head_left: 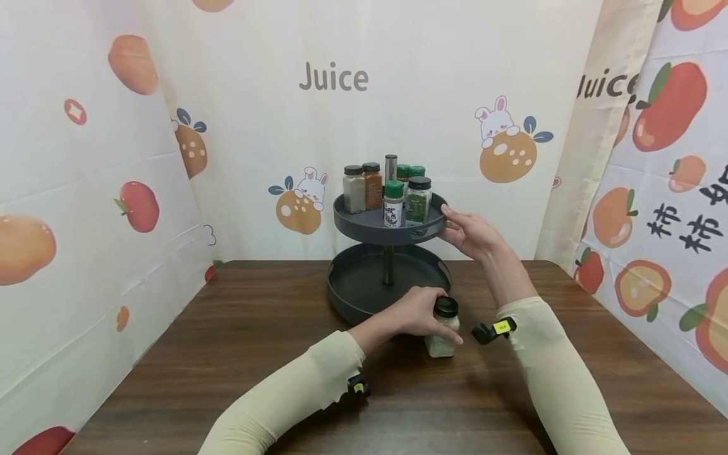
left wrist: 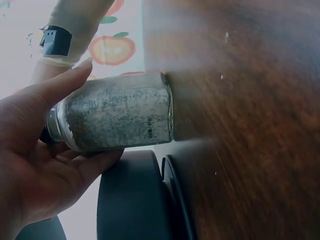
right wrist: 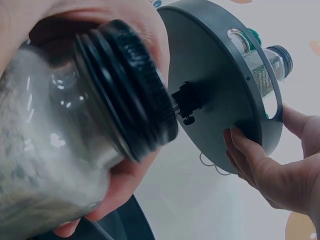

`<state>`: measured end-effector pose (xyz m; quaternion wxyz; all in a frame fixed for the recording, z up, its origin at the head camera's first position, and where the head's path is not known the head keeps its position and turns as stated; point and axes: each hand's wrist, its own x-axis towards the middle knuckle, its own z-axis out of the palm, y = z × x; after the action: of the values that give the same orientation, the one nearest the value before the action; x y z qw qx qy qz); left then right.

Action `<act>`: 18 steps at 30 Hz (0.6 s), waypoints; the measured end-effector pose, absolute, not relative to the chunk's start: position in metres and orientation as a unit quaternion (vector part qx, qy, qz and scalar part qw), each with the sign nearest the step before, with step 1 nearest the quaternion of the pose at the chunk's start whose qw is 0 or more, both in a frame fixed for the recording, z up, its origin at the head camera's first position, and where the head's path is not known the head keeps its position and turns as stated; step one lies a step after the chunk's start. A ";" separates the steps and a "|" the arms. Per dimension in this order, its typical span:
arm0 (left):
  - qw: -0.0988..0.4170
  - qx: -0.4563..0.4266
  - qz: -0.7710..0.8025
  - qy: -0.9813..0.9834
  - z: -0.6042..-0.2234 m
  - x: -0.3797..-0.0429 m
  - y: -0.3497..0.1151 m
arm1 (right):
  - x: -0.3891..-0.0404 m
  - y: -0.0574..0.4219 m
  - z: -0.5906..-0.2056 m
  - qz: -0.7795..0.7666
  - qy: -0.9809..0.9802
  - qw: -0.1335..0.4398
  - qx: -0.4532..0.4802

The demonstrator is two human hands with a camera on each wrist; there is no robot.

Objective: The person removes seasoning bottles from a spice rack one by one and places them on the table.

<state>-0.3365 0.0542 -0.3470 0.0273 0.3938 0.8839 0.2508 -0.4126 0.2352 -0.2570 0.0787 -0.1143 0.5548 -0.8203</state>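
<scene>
My left hand (head_left: pixel 419 312) grips a glass spice jar (head_left: pixel 442 341) with a black lid, thumb on one side and fingers on the other. Pale, speckled contents fill most of the jar (left wrist: pixel 117 114) in the left wrist view. It is upright, low over the table, in front of the two-tier turntable (head_left: pixel 347 292). My right hand (head_left: pixel 469 235) holds the right rim of the upper tray (head_left: pixel 364 232), thumb at the top edge and fingers beneath. In the right wrist view those fingers lie along the tray's underside (right wrist: pixel 215 100), beside its handle slot.
Several spice jars stand on the upper tray, among them a green-capped bottle (head_left: pixel 393 205), a black-lidded jar of green flakes (head_left: pixel 418 202) and an orange-brown jar (head_left: pixel 372 187). A metal post (head_left: pixel 388 268) joins the tiers. Printed curtains (head_left: pixel 244 126) surround the wooden table (head_left: pixel 227 354).
</scene>
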 end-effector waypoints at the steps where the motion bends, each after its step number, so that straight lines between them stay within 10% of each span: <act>1: 0.026 0.397 0.249 0.883 -0.346 -0.337 0.054 | -0.413 0.235 -0.257 -0.820 0.555 0.078 -0.114; 18: 0.008 0.415 0.218 0.883 -0.330 -0.333 0.042 | -0.411 0.236 -0.257 -0.824 0.551 0.075 -0.108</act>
<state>-0.3331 0.0416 -0.3296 0.0076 0.4147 0.8833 0.2184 -0.4113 0.2359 -0.2567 0.0747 -0.1085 0.5512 -0.8239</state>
